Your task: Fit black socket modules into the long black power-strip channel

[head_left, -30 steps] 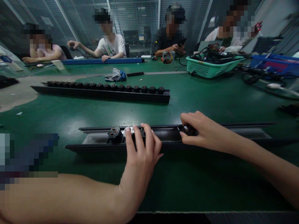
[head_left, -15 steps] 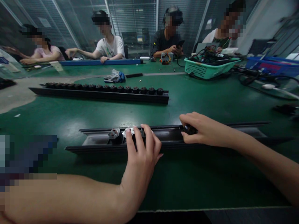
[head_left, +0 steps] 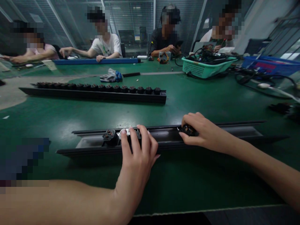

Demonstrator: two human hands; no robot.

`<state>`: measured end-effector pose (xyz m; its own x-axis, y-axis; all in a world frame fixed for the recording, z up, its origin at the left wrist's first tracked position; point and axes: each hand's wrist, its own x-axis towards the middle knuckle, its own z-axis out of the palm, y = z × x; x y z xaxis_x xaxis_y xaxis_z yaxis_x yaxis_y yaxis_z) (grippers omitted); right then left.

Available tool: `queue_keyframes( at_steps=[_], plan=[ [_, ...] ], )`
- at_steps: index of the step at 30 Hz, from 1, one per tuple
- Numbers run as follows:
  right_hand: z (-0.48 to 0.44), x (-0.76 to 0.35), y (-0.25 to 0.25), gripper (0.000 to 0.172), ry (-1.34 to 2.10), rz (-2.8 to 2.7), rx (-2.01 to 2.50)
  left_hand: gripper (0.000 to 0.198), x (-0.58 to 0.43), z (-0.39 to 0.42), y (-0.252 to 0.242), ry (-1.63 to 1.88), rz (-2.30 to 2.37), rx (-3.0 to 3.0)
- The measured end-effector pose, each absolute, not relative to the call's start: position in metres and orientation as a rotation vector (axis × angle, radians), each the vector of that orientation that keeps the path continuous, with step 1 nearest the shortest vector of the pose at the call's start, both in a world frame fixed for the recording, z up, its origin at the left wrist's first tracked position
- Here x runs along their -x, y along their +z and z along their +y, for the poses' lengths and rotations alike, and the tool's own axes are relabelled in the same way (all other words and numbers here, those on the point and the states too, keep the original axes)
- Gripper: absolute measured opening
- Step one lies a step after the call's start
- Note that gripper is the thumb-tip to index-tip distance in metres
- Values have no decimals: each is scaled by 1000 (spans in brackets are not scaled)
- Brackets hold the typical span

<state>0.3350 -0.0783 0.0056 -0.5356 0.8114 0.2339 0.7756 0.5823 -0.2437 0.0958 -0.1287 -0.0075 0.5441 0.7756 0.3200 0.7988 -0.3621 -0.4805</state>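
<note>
A long black channel rail (head_left: 234,131) lies across the green table in front of me. My left hand (head_left: 137,156) rests on its left part, fingers stretched flat over black socket modules, with one black socket module (head_left: 109,137) just left of the fingers. My right hand (head_left: 201,131) is pinched around a small black socket module (head_left: 188,129) sitting in the rail's channel further right. The rail's right stretch holds nothing I can see.
A second black rail (head_left: 93,93) filled with several sockets lies further back. Behind it are a crumpled rag (head_left: 111,76), a teal basket of cables (head_left: 206,67), a blue bin (head_left: 272,65) and loose cables at right. Several people sit along the table's far side.
Both hands stay on the rail. The view has shifted a little, so the rail and hands appear slightly further left. My right hand's pinch on the small module looks the same.
</note>
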Motion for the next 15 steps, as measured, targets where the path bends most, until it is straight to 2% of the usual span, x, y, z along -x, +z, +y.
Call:
queue_keyframes(
  at_steps=[15],
  plan=[
    [-80, -347, 13, 21, 189, -2504, 1339, 53, -96, -128, -9, -90, -1272, 2217]
  ],
)
